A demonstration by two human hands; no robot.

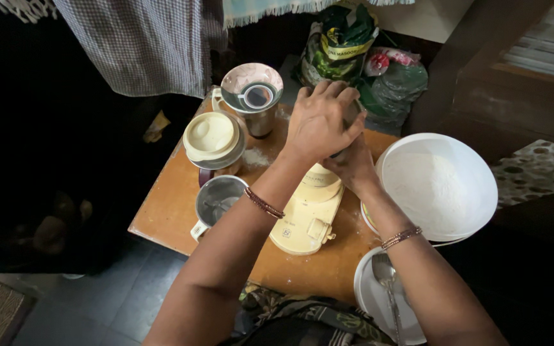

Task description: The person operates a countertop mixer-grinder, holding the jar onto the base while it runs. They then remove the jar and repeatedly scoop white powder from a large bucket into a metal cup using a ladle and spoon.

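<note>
The fingers of the left hand [320, 122] were curled over the top of a jar [349, 118], mostly hidden, seated upright on the cream mixer base [306, 218] at frame centre. The right hand [354, 168] was clamped around the jar's lower side, directly beneath the left. The jar's long axis stood vertical; both hands were touching it. In the upper centre, a dark green printed bag [340, 38] with a yellow band was seen, beside a green pouch [395, 83]. A white bowl [476, 166] of flour lay right.
</note>
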